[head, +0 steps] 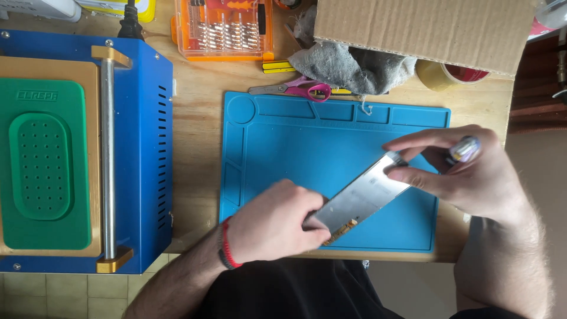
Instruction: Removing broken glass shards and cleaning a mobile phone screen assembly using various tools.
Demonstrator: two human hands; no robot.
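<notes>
A thin silver rectangular panel (360, 198), like a phone screen's metal back, is held tilted above a blue silicone work mat (295, 142). My left hand (271, 221) grips its lower end, where an orange flex strip shows. My right hand (455, 171) pinches the upper end between thumb and fingers. A small pale tool tip or pen end (463, 149) also sticks out from between the right hand's fingers.
A blue machine (144, 147) with a green pad (41, 165) stands at the left. Behind the mat lie pink-handled scissors (301, 88), an orange bit set (224, 29), a grey rag (348, 68), a cardboard box (425, 29) and a tape roll (452, 75).
</notes>
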